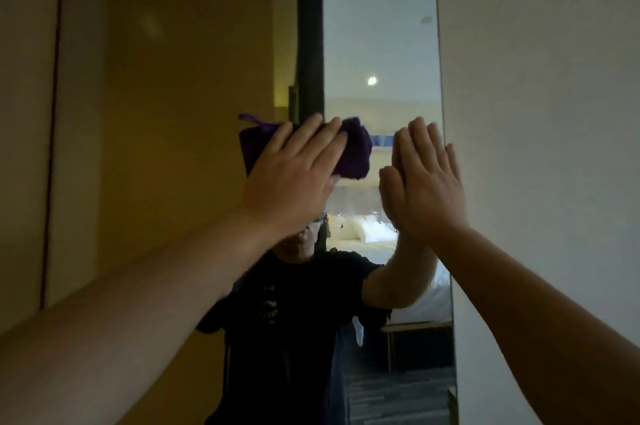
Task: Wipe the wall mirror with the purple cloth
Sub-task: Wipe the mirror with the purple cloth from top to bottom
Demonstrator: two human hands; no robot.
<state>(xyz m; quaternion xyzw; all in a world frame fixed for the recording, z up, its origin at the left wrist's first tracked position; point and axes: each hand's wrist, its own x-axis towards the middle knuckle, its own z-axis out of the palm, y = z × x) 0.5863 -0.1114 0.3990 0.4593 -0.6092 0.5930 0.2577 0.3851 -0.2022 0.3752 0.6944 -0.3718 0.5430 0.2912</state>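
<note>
Cloth contact confirmed: the purple cloth (349, 151) sits bunched under the left hand (294, 175), pressed flat against the wall mirror (381, 43) at about mid-height, near the glass's left side. Fingers of that hand lie extended and close together over the cloth, not curled round it, so the wad is pinned between palm and glass, not gripped. Judged reason: a flat palm spreads pressure across the fabric and lets it slide without bunching further. A small loop of the cloth pokes out at its upper left edge, free of the hand.

Right hand (429, 178) is empty, fingers straight and only slightly spread, palm laid against the mirror just beside its right edge where it meets the pale wall (536, 113). Its reflection meets it palm to palm, which indicates real contact. Likely purpose: bracing the body while the other arm works (it will probably leave a print that needs wiping too).

Mirror is a tall narrow strip, with a yellow-brown panel (156, 95) showing to its left; whether that panel is itself reflective I cannot tell. The reflection shows a bedroom with a bed and ceiling lights, plus the person's dark shirt.

Progress estimate: wiping is under way in the middle band; no streaks or wet marks are discernible, so cleaned area cannot be judged.
</note>
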